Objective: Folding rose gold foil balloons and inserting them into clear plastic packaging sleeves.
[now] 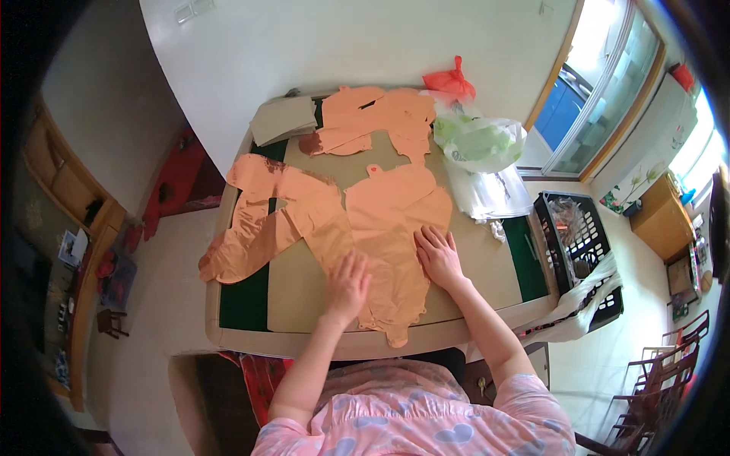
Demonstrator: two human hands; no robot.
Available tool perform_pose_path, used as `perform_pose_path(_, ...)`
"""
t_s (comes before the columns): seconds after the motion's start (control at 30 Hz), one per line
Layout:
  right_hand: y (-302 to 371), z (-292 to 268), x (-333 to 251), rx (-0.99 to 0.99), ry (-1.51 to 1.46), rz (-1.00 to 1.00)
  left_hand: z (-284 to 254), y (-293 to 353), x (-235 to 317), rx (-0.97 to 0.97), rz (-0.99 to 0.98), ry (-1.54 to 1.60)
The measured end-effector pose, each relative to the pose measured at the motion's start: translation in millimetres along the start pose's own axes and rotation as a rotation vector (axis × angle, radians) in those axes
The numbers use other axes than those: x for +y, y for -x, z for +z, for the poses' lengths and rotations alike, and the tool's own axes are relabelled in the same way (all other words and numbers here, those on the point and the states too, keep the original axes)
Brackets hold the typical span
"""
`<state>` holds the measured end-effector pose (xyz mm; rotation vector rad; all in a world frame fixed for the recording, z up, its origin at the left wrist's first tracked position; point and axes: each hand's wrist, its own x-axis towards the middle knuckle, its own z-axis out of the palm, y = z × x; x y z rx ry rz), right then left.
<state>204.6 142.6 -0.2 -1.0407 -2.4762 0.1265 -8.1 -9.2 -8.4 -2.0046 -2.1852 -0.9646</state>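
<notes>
A flat, uninflated rose-gold foil balloon [391, 220] lies across the middle of the table. My left hand [350, 289] rests on its left edge, fingers stretched out and slightly blurred. On its right edge my right hand [439, 257] lies flat with the fingers a little apart. Neither hand grips anything. To the left, another rose-gold foil piece [285, 205] spreads out, creased and shiny, meeting the middle one; whether the two are joined I cannot tell. More flat rose-gold foil balloons [380, 114] lie at the far side of the table.
A cardboard sheet [487, 262] covers much of the green table top. Grey-beige sheets [283, 121] are stacked far left. At far right are a green-white plastic bag [479, 140], clear plastic packets [490, 194] and a red bag [452, 80]. A black crate [582, 235] stands beside the table.
</notes>
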Motion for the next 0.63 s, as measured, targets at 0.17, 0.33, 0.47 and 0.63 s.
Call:
perform_pose_path(0.17, -11, -3, -7, -0.075, 0.012, 0.030, -17, -1, -38, -0.028, 0.011, -0.190)
perform_pose_path(0.33, -11, 3, -4, -0.047, 0.002, 0.043, -18, -3, -34, -0.030, 0.011, -0.193)
perform_pose_path(0.47, -11, 1, -5, -0.050, 0.002, 0.052, -17, -7, -27, 0.053, 0.008, -0.166)
perform_pose_path(0.63, -11, 3, -4, -0.052, 0.005, 0.057, -17, -28, 9, -0.172, 0.314, -0.060)
